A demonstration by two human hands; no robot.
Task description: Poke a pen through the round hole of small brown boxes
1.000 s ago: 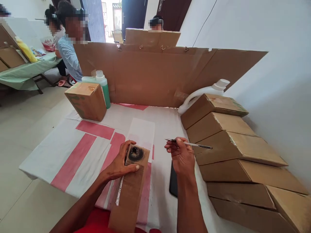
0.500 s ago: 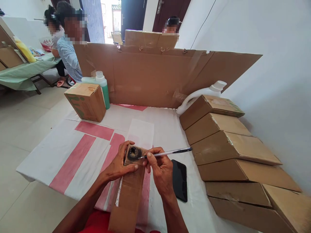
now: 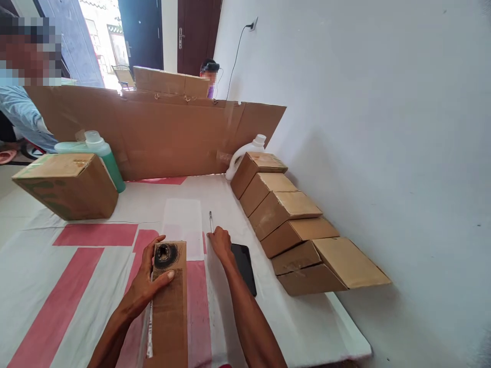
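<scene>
My left hand (image 3: 148, 283) grips the far end of a long narrow cardboard box (image 3: 168, 312) that lies on the table toward me. The box end has a hole ringed with black scribble (image 3: 164, 254). My right hand (image 3: 220, 242) rests on the white and red cloth (image 3: 76, 266) just right of the box, fingers closed on a pen (image 3: 210, 222) whose tip points away from me. A black phone (image 3: 244, 266) lies flat right beside my right wrist.
A row of brown boxes (image 3: 286, 220) leans along the white wall on the right. One cardboard box (image 3: 67, 186) and a green bottle (image 3: 102, 153) stand at left, a white jug (image 3: 243, 153) at the back. A cardboard screen (image 3: 153, 133) closes off the far side; people sit beyond it.
My right hand has drawn the pen away from the scribbled hole and set down on the cloth to the right. My head has turned right, shifting the whole view left.
</scene>
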